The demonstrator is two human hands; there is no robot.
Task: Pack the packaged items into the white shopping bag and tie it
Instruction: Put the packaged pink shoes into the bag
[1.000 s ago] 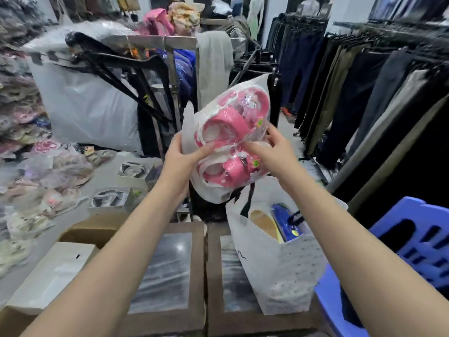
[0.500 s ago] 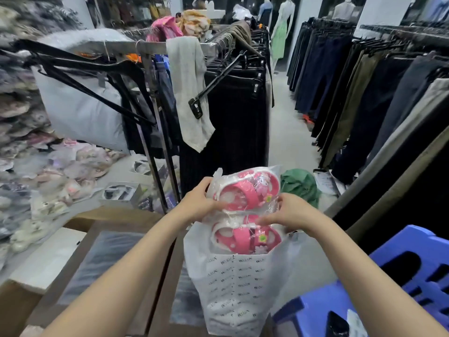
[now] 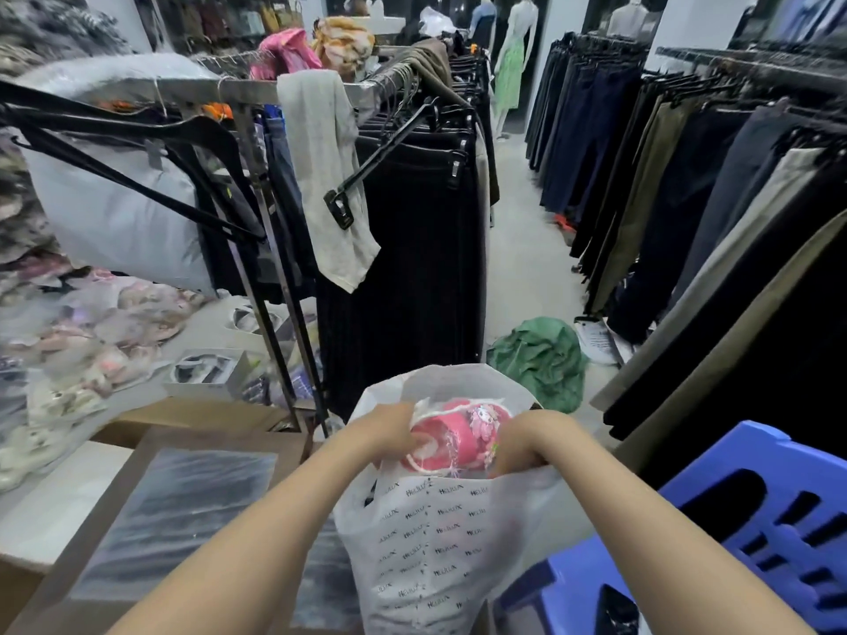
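Note:
A white shopping bag (image 3: pixel 435 543) with small printed lettering stands open in front of me. A clear packet of pink children's sandals (image 3: pixel 453 437) sits in the bag's mouth, more than half inside. My left hand (image 3: pixel 389 428) grips the packet's left side. My right hand (image 3: pixel 518 442) holds its right side, with the fingers down inside the bag's rim. Whatever lies deeper in the bag is hidden.
Flat brown boxes with clear windows (image 3: pixel 174 520) lie under and left of the bag. A blue plastic stool (image 3: pixel 733 520) is at the right. A metal clothes rack (image 3: pixel 275 277) with dark trousers stands ahead. Packaged shoes (image 3: pixel 91 341) pile at the left. A green cloth (image 3: pixel 541 359) lies on the floor.
Both hands have lowered the sandal packet from chest height down into the bag's mouth. The view has tilted up and shifted as the packet sank further in.

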